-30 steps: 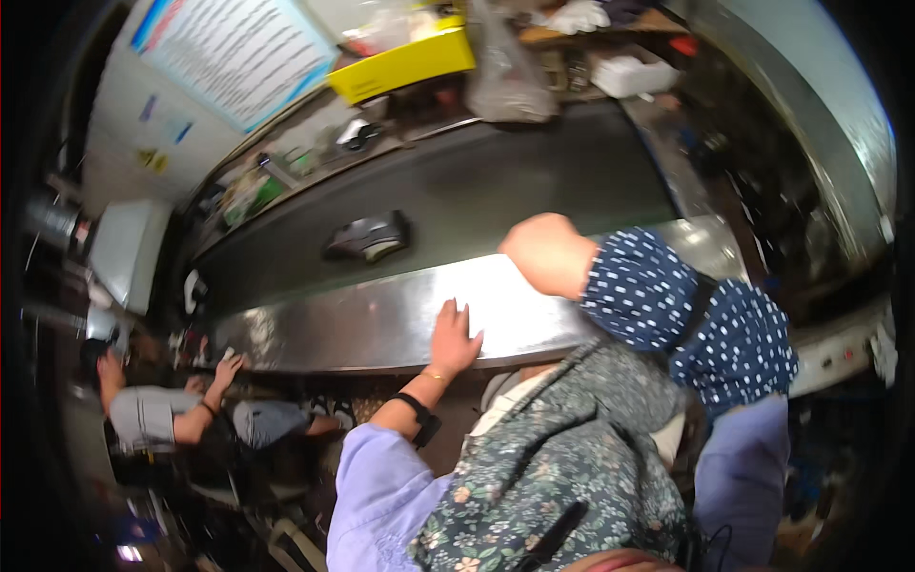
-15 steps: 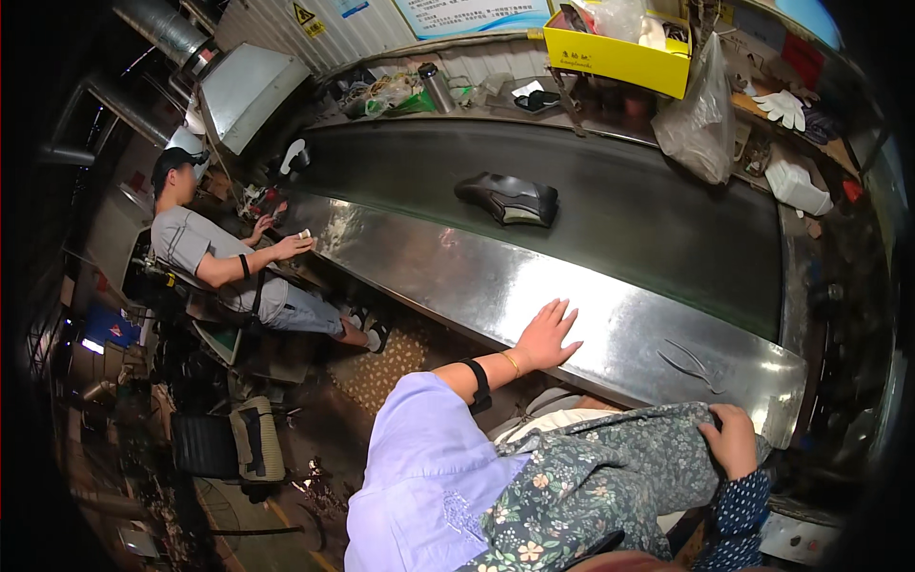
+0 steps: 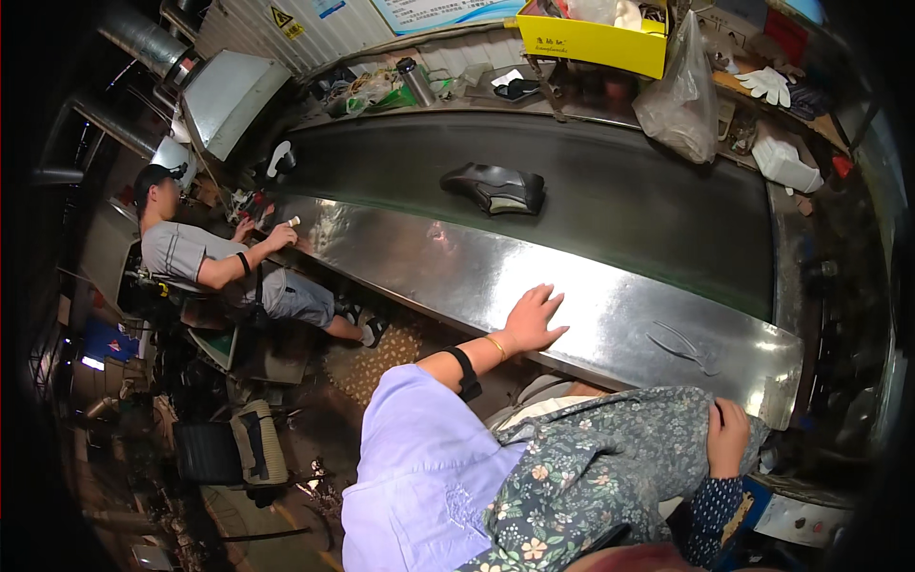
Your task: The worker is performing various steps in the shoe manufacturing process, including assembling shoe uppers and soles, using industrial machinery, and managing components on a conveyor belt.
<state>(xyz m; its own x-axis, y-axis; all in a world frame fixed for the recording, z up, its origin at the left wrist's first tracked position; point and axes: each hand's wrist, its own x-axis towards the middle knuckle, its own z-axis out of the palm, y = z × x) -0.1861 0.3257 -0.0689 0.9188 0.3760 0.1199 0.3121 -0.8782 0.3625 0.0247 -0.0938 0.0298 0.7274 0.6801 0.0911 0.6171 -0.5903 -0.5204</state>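
Note:
My left hand (image 3: 534, 321) is at the near edge of a shiny metal ledge (image 3: 429, 257), fingers spread, with nothing in it. On my lap, my right hand (image 3: 729, 437) lies over a dark floral apron (image 3: 591, 467), its fingers laid along the cloth and holding nothing I can see. Beyond the ledge, a black shoe (image 3: 494, 189) rests on its side on a wide dark belt (image 3: 629, 219). A thin metal tool with two curved arms, like tongs or pliers (image 3: 681, 349), lies on the ledge to the right of my left hand.
At the left, another person (image 3: 205, 253) sits by the ledge, a small white object in one hand. A white-and-black shoe-like item (image 3: 280, 159) sits at the belt's far left. Behind stand a metal flask (image 3: 416, 82), a yellow box (image 3: 591, 40) and a hanging plastic bag (image 3: 679, 100).
The whole view has shifted slightly. The other person's hand with the white object has lifted a little. My hands keep about the same places, and the shoe appears still.

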